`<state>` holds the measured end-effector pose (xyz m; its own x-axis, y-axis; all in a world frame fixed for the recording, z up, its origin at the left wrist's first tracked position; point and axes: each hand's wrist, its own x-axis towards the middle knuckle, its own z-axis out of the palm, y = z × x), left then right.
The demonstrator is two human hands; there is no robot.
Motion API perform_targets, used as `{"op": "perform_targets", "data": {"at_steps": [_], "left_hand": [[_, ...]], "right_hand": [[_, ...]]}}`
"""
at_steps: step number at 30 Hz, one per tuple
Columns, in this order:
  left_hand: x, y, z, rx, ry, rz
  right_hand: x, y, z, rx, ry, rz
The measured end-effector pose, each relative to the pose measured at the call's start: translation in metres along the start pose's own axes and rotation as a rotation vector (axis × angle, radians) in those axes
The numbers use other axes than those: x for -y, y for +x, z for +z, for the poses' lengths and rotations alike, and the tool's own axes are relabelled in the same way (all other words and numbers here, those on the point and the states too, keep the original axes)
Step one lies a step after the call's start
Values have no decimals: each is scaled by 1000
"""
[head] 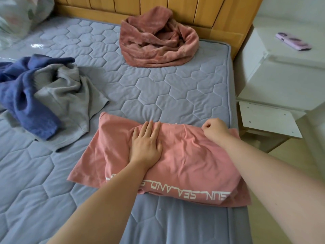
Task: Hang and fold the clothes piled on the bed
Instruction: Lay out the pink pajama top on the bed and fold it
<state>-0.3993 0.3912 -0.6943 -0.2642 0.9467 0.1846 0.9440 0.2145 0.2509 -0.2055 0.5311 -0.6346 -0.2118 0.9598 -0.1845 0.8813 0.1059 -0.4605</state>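
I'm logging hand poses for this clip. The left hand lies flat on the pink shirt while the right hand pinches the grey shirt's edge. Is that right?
Not quite. In the head view the right hand pinches the far edge of the pink shirt, not the grey shirt, which lies untouched further left. The left hand does lie flat on the pink shirt.

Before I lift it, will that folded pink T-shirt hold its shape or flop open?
Probably it flops. The pink T-shirt is thin, creased cloth whose layers lie loose, so lifted by one edge it would likely unfold. It looks light. The left hand presses it flat while the right hand pinches its far edge; on the quilted mattress it should slide rather than roll.
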Motion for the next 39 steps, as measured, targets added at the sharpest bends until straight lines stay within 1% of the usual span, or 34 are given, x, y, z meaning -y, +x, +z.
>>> {"op": "perform_targets", "data": {"at_steps": [3, 8, 10, 13, 15, 17, 18, 20, 22, 24, 25, 26, 29, 31, 33, 36, 38, 39], "left_hand": [[0, 0, 1, 1, 2, 2], [0, -1, 0, -1, -3, -3], [0, -1, 0, -3, -5, -5], [1, 0, 1, -1, -4, -11], [1, 0, 1, 2, -2, -13], [1, 0, 2, 0, -2, -17], [1, 0, 2, 1, -3, -18], [1, 0, 2, 5, -2, -18], [1, 0, 1, 4, -2, -21], [1, 0, 2, 7, -1, -29], [1, 0, 2, 6, 1, -31], [1, 0, 2, 4, 1, -32], [1, 0, 2, -3, 8, -31], [1, -1, 2, -5, 20, -26], [1, -1, 2, -9, 24, -27], [-3, 0, 0, 1, 54, -32], [-7, -3, -3, 34, 99, -19], [-11, -5, -6, 57, 123, -9]], "right_hand": [[-1, -1, 2, 10, -12, -7], [-3, -1, -1, -177, -84, 49], [-10, -2, -2, -222, -132, 71], [-16, -4, 0, -197, -143, 45], [-17, -5, 1, -195, -119, -53], [-23, -4, -2, -173, -207, -158], [-27, -4, -5, -129, -272, -166], [-35, -6, -12, -52, -331, -101], [-41, -7, -17, -92, -319, -45], [-49, -8, -15, -216, -309, -39], [-53, -10, -14, -271, -292, -22], [-59, -11, -12, -286, -270, 12], [-83, -14, -13, -161, -235, 140], [-94, -16, -17, -159, -172, 239], [-95, -21, -16, -234, -32, 319], [-81, -39, -12, -287, 318, 468], [-76, -59, -6, -328, 509, 524], [-76, -72, -2, -354, 563, 536]]}}
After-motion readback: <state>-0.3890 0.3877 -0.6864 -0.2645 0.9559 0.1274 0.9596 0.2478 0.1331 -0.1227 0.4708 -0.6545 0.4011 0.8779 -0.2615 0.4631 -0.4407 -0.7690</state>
